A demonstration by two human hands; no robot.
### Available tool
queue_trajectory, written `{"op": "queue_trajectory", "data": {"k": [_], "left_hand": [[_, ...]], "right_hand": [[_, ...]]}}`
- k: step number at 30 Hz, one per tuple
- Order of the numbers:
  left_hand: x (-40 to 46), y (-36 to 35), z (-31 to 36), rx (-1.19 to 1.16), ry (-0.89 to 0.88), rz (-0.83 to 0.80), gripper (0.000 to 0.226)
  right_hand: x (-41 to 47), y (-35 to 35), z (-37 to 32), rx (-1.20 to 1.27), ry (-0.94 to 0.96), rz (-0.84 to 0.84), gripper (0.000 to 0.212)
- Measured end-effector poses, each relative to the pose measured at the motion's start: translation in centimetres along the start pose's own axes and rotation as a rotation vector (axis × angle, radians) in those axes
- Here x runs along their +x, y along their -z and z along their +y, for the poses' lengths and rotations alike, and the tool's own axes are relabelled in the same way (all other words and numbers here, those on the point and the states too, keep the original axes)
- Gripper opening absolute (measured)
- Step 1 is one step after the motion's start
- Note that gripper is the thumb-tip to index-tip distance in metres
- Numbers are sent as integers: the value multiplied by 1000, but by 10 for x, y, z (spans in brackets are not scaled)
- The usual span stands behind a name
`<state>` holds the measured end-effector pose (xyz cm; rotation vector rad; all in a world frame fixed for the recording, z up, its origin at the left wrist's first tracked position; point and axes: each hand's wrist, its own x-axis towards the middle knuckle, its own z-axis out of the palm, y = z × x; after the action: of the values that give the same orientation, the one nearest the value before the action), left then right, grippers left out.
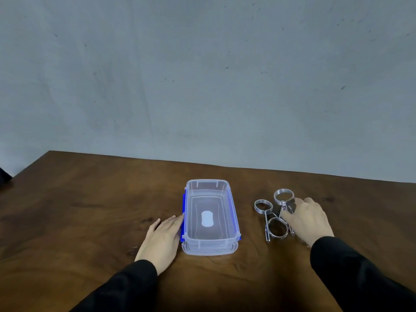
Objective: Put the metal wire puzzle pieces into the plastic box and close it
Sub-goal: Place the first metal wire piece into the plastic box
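Currently plastic box (pixel 210 218) open on bench (pixel 90 199), lid nested beneath; left hand (pixel 163 238) flat, open, touching blue latch (pixel 183 218); right hand (pixel 307 219) fingers curled on wire puzzle pieces (pixel 275 216) right of box; firm grip cannot tell.

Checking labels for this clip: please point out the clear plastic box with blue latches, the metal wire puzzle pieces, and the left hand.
clear plastic box (pixel 208 184): head view, far rim.
metal wire puzzle pieces (pixel 277 228): head view, nearest coil.
left hand (pixel 163 238): head view, back of hand.

A dark brown wooden table (pixel 90 210) with visible grain spreads under and beyond the fingers; a grey scuffed wall (pixel 202 75) rises behind its far edge
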<state>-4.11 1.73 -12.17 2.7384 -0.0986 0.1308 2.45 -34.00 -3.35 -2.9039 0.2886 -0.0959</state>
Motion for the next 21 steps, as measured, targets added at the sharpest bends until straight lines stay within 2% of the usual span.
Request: {"op": "queue_trajectory", "data": {"k": [4, 8, 11, 14, 16, 21], "left_hand": [[12, 2, -1, -84, 29, 67, 51], [15, 0, 2, -10, -1, 60, 49], [14, 0, 2, 10, 0, 27, 49], [15, 0, 1, 35, -2, 23, 50], [15, 0, 1, 42, 2, 17, 50], [15, 1, 4, 48, -15, 21, 50]], "right_hand": [[-2, 30, -53, 367, 102, -17, 22], [-17, 34, -125, 560, 252, -174, 20], [-27, 6, -165, 563, 225, -320, 30], [-31, -31, -179, 564, 112, -412, 26], [-32, -49, -181, 551, 72, -406, 25], [-36, -66, -183, 349, 116, -334, 23]]}}
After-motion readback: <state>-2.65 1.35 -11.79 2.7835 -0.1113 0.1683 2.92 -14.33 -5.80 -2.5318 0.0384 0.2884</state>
